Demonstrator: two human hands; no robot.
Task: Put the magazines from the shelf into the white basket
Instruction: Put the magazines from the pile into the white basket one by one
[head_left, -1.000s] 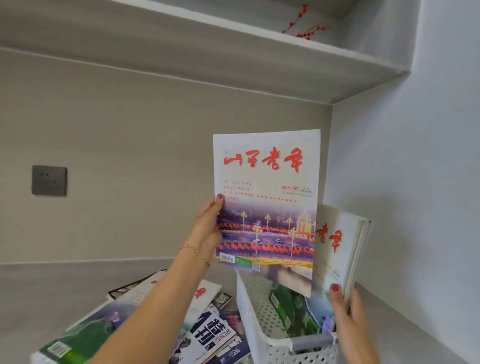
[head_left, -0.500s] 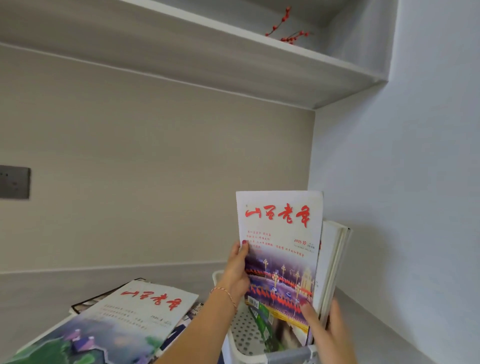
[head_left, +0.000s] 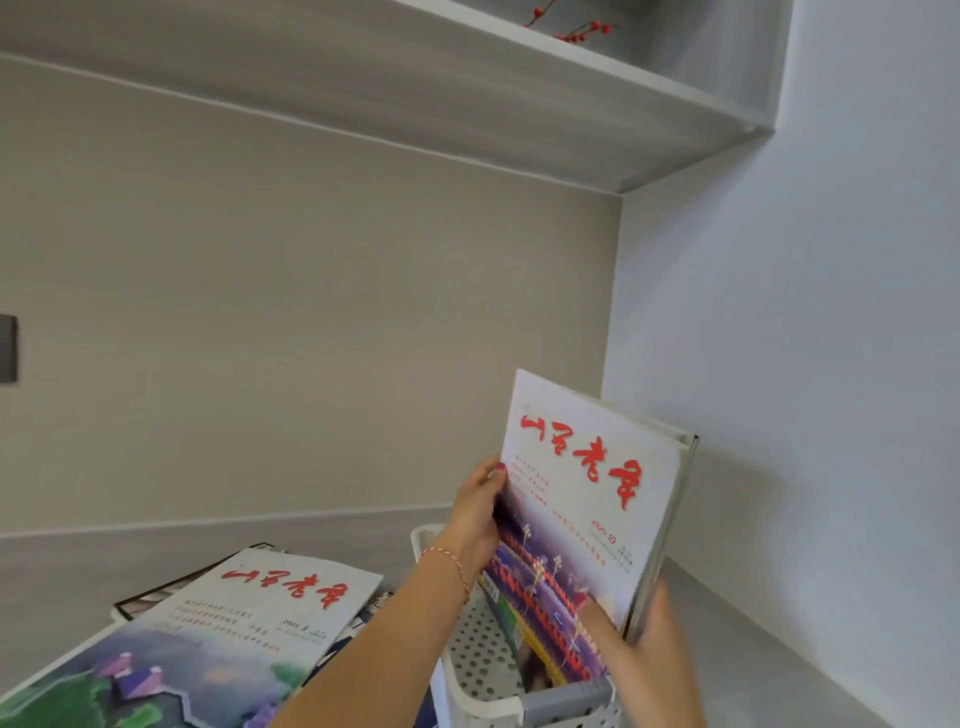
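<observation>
A white magazine (head_left: 587, 493) with red calligraphy and a night street photo stands upright in the white perforated basket (head_left: 480, 660), leaning right against other magazines behind it. My left hand (head_left: 475, 514) grips its left edge. My right hand (head_left: 641, 639) holds the lower right of the upright magazines, thumb pressed on the front cover. To the left, a stack of magazines (head_left: 228, 639) lies flat on the shelf surface, topped by one with the same red title and a green landscape.
An upper shelf (head_left: 467, 88) overhangs, with a red berry sprig (head_left: 576, 28) on it. A grey wall plate (head_left: 8, 348) sits at the far left. The right wall (head_left: 805, 364) stands close beside the basket.
The magazine has come down from above the basket into it and tilted right against the others. The view has shifted, bringing the flat stack's top cover into sight.
</observation>
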